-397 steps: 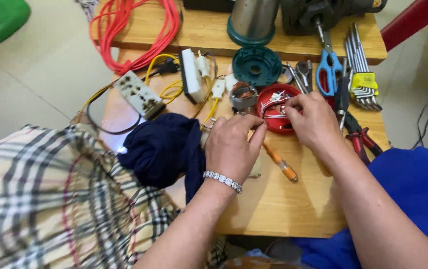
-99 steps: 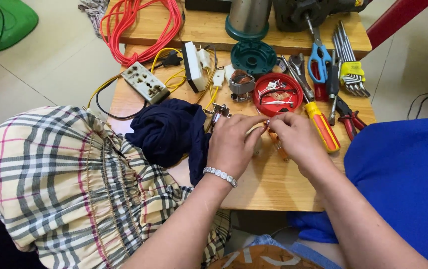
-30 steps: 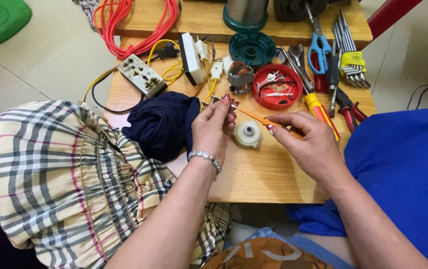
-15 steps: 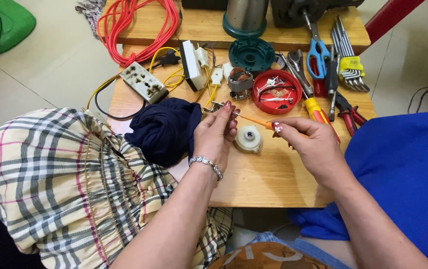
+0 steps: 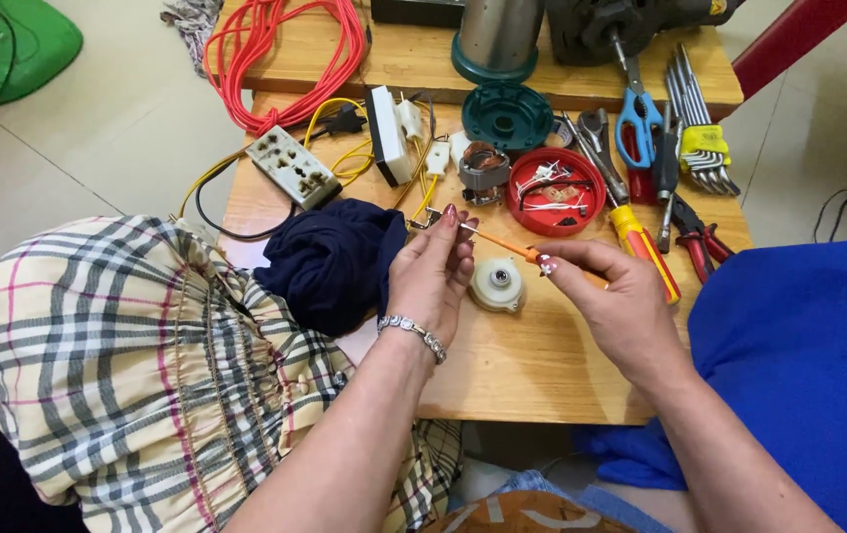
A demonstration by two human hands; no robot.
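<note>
— Where is the small metal part (image 5: 430,219)?
— Pinched in the left hand (image 5: 431,278) fingertips (image 5: 451,215), above the white round cap (image 5: 498,283) on the table (image 5: 532,365).
— And the right hand (image 5: 613,306)?
— Fingers closed on the orange screwdriver (image 5: 510,246), tip at the part.
— Room around the cap?
— Bare wood toward the near edge; red dish (image 5: 552,192) and yellow-handled screwdriver (image 5: 646,252) crowd beyond, dark cloth (image 5: 330,262) left.

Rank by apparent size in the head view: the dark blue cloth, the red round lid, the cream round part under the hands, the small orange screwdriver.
1. Dark blue cloth, clearly largest.
2. Red round lid.
3. Cream round part, smaller than the lid.
4. Small orange screwdriver held in the right hand: thinnest, partly hidden by the fingers, so its full length is unsure.
</note>
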